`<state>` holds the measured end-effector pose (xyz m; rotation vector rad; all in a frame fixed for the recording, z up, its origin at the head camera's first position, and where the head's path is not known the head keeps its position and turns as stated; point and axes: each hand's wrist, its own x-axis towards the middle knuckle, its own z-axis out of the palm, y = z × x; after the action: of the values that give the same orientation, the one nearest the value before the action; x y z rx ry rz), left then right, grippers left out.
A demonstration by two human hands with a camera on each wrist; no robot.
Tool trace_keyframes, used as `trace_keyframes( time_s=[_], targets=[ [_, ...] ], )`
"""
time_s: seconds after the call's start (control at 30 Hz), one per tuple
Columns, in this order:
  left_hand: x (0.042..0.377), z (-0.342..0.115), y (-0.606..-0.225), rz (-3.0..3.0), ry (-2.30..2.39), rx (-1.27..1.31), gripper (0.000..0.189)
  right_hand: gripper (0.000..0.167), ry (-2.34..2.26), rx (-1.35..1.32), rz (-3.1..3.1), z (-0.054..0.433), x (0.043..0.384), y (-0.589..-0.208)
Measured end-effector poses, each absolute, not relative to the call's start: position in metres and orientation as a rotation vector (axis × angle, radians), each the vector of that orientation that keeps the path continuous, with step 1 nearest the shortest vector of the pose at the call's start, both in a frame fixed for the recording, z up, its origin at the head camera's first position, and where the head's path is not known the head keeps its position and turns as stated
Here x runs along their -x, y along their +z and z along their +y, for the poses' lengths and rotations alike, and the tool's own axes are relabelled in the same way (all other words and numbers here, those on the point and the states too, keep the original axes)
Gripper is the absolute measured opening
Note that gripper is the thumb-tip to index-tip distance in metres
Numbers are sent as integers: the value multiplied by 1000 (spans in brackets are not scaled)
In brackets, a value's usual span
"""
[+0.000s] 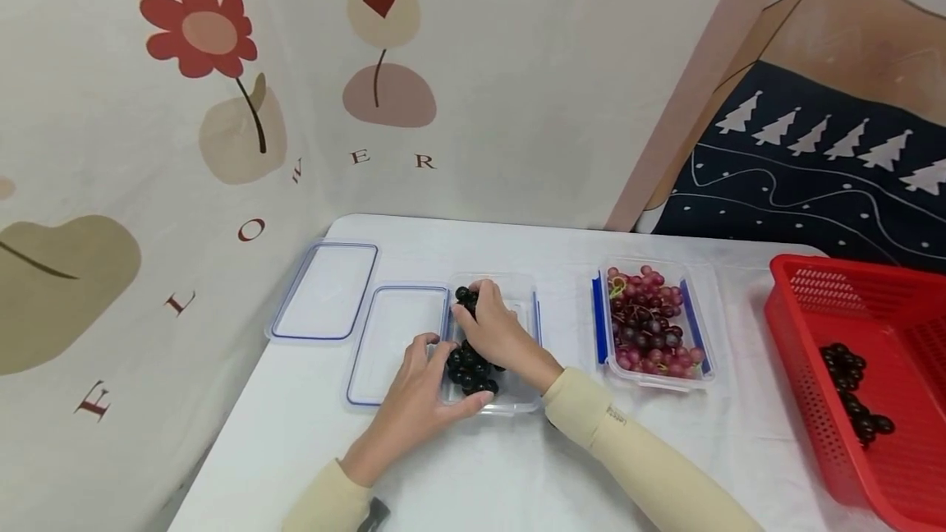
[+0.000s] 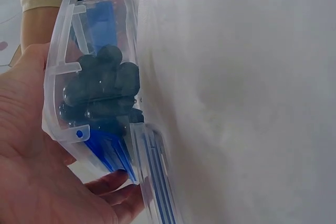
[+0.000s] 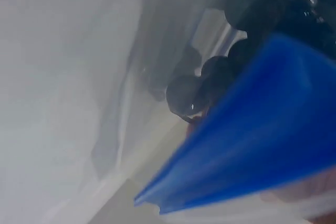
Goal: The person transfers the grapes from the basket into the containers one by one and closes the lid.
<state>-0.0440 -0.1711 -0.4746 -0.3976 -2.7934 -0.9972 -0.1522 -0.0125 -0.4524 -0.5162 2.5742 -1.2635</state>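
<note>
- Firstly, head view: a clear container (image 1: 523,394) stands on the white table (image 1: 562,466) with black grapes (image 1: 469,369) inside, mostly along its left half.
- Left hand (image 1: 415,394): thumb and fingers curve round the near left corner of the container, moderately spread; the grapes lie just inside this hold, between thumb and index finger.
- Right hand (image 1: 497,335): reaches in over the container, thumb and fingers drawn close on grapes at the far left; the rest of the fruit lies below and nearer the person.
- Surroundings: a nearer lid (image 1: 399,343) lies just left of the container, a farther lid (image 1: 323,290) beyond it. To the right stand a second container (image 1: 658,382) of red grapes (image 1: 650,320) and a red basket (image 1: 819,433) bearing loose bunches (image 1: 844,368).
- Left wrist view: the palm lies along the container's outside, fingertips near a lowered blue flap (image 2: 113,156); the grapes show dark through the clear wall.
- Right wrist view: a blue flap fills the foreground, grapes behind it; fingers are mostly hidden, so grip closure cannot be judged from this angle.
</note>
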Motion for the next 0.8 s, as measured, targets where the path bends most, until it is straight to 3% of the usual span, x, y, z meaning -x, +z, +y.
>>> trace_keyframes(
  time_s=[0.2, 0.53, 0.8],
  targets=[
    [43, -170, -474, -2834, -937, 370, 85, 57, -1163, 547, 2638, 5, 142, -446],
    [41, -169, -472, -2850, -873, 364, 86, 54, -824, 651, 2947, 27, 110, -427],
    [41, -169, -472, -2880, -980, 354, 78, 60, -873, 573, 2688, 21, 103, -429]
  ],
)
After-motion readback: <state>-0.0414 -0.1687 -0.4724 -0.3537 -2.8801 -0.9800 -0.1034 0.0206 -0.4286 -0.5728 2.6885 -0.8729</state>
